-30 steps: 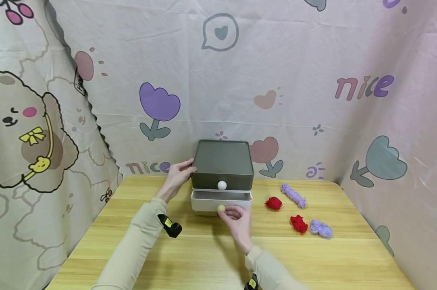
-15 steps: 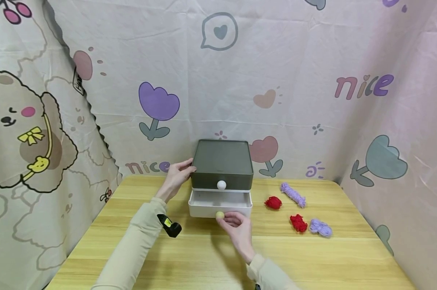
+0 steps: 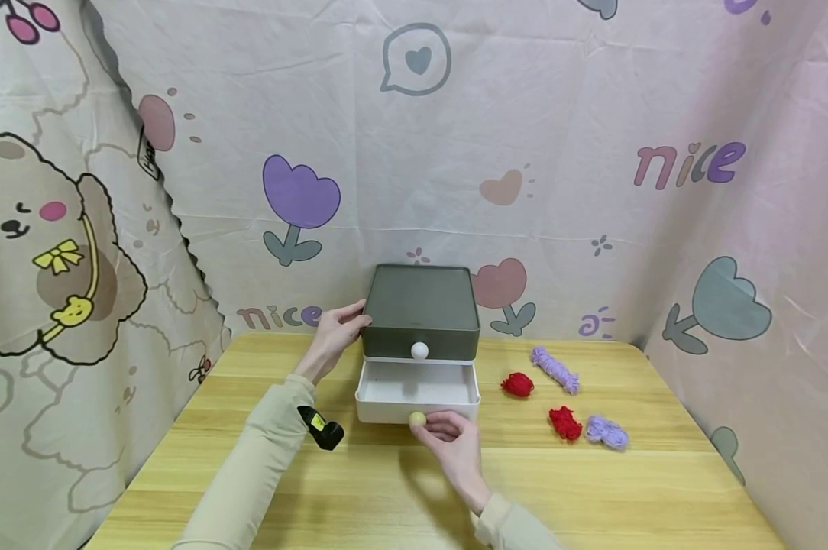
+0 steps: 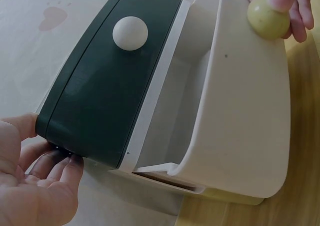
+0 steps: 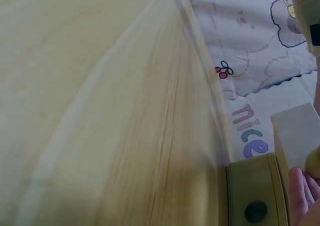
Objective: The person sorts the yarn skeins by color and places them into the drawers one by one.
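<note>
At the drawer cabinet's (image 3: pixel 422 298) front, the right hand (image 3: pixel 453 449) pinched the yellowish knob (image 3: pixel 417 419) of the jutting white drawer (image 3: pixel 381 412) — the left hand (image 3: pixel 334 338), fingers bent, gripped its left side.

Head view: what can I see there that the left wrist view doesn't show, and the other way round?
Only the head view shows the two red yarn bundles, the two purple yarn bundles, the person's left sleeve and the unit's flat top.

Only the left wrist view shows a small dark speck on the front of the white lower drawer.

Both show that drawer pulled out, the right hand pinching its yellow-green knob, the white knob above, and the left hand touching the unit's dark upper part.
</note>
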`<state>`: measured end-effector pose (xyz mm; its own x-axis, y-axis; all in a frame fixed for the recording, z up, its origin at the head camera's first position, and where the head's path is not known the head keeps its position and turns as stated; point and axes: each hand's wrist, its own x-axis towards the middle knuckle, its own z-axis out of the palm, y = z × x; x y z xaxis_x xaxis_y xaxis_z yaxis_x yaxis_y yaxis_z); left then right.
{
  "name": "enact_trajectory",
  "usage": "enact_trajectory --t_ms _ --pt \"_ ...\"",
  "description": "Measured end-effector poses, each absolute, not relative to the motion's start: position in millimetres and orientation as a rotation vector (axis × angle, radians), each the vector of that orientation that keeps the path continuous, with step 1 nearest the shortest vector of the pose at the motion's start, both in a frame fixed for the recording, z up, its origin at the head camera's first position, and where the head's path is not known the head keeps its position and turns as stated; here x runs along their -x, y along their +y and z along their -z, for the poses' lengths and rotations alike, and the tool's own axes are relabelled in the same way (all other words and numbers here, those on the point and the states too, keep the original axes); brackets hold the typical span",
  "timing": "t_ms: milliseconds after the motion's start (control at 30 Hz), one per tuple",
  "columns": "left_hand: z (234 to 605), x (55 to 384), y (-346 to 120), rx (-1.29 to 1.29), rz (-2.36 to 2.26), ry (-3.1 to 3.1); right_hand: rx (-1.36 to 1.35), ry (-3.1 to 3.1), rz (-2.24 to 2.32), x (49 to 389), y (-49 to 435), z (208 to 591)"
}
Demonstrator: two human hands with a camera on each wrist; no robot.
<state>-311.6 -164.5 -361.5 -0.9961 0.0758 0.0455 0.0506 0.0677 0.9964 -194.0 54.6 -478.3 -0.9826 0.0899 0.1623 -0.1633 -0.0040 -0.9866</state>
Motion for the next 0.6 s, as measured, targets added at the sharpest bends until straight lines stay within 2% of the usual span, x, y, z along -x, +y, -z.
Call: enact_trajectory --t_ms 600 --pt "360.3 309.9 -165.5 -0.137 -2.111 2.288 -0.097 -2.066 -2.120 180.4 55.8 480.6"
